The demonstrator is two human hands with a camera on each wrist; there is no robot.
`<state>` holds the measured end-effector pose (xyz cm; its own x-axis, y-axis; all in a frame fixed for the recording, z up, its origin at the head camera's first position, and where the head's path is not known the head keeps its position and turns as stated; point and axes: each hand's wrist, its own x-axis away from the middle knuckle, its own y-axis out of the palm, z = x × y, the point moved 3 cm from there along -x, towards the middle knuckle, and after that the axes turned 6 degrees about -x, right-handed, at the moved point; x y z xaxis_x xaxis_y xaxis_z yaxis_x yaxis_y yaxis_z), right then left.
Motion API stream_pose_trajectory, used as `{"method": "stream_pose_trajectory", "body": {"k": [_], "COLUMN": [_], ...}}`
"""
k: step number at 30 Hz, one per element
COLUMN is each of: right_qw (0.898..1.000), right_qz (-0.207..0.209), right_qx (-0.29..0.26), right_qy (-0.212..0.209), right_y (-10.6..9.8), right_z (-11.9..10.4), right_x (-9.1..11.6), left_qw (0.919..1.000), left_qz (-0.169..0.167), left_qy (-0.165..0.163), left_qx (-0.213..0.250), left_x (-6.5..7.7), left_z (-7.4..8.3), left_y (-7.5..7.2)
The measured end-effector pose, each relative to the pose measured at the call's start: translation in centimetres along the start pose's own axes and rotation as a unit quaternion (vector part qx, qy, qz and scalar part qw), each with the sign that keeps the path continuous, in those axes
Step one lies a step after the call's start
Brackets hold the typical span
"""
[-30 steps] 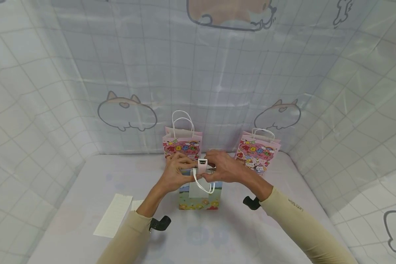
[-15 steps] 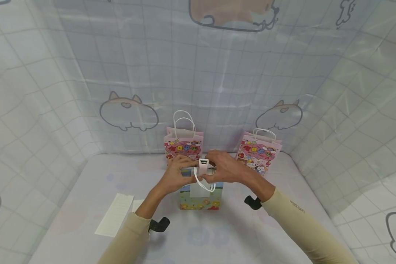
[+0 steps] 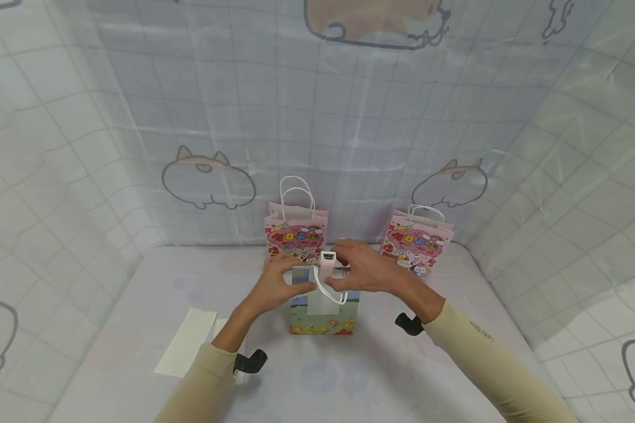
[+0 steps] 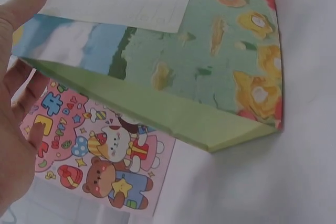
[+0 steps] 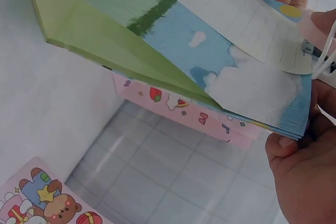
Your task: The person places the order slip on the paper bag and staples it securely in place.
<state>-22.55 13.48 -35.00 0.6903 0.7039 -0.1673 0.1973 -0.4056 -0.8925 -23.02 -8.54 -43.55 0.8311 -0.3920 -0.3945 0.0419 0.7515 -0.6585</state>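
Observation:
A paper bag (image 3: 323,320) with a flower-and-sky print stands in the middle, its top edges together and white handles hanging over the front. A lined sheet of paper (image 4: 121,1) lies against its front near the top. A small pink and white stapler (image 3: 326,265) sits over the bag's top edge; its metal end shows beside the sheet in the right wrist view. My right hand (image 3: 367,267) grips the stapler from the right, thumb in front and fingers behind. At the bag's top left, my left hand (image 3: 275,285) has thumb and fingers spread apart around the edge.
Two pink cartoon paper bags (image 3: 296,235) stand behind, one at the back left and one, a pink bag (image 3: 417,244), at the back right. Lined sheets (image 3: 187,341) lie on the table's left. A grid-patterned curtain (image 3: 317,117) encloses the back and sides.
My left hand has loosened from the stapler and bag top, shifting slightly left with thumb and fingers parting. My right hand stays on the stapler, and the bag stands in place.

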Motion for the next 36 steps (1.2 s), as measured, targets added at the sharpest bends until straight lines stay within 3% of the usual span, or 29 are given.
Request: {"method": "stream_pose_trajectory", "body": {"k": [3,11,17,24,29,36], "right_qw": [1.000,0.999,0.994,0.991,0.984,0.980], "right_qz": [0.002,0.017,0.042,0.055,0.093,0.130], "right_qx": [-0.007,-0.031,-0.094,-0.113,-0.137,-0.126], "right_qy": [-0.001,0.022,0.031,0.038,0.059,0.078], "right_y": [-0.1,-0.2,-0.7,-1.1,-1.5,-2.3], "right_z": [0.0,0.1,0.1,0.1,0.6,1.1], "right_x": [0.0,0.4,0.6,0.7,1.2,2.0], "left_qw": [1.0000,0.9990,0.9990,0.9989,0.9988,0.9983], "left_qz": [0.001,0.026,0.033,0.036,0.040,0.043], "left_qy": [-0.008,0.033,0.030,0.027,0.028,0.037], "left_qx": [0.002,-0.011,-0.009,-0.007,0.005,0.012], "left_x": [0.3,0.7,0.9,1.0,1.0,0.9], "left_z": [-0.4,-0.8,-1.1,-1.4,-1.5,-1.5], "left_y": [-0.1,-0.2,-0.2,-0.1,-0.1,-0.1]}}
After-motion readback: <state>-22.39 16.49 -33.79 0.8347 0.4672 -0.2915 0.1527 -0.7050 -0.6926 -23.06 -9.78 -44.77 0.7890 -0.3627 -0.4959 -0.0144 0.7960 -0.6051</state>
